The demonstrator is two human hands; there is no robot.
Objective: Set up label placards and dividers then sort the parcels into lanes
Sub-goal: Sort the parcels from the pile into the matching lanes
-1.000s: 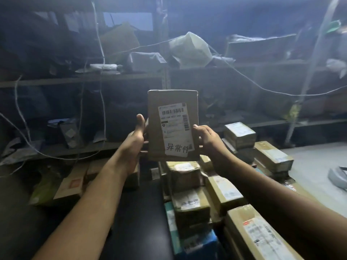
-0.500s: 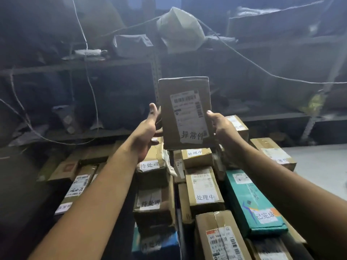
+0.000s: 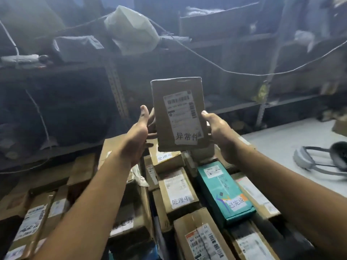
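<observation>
Looking down at a packed heap of parcels (image 3: 178,196), teal box (image 3: 223,194) sitting among them; holding a small brown parcel (image 3: 179,114) upright above the heap, left hand (image 3: 138,135) and right hand (image 3: 218,129) gripping its side edges, label facing back

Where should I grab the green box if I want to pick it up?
Probably by its two long sides, coming down from above. The green box lies flat and face up on the pile, long and narrow, so fingers can span its width. Brown boxes press close on both sides, so you may have to tip up its near end, which sticks out, first.
</observation>
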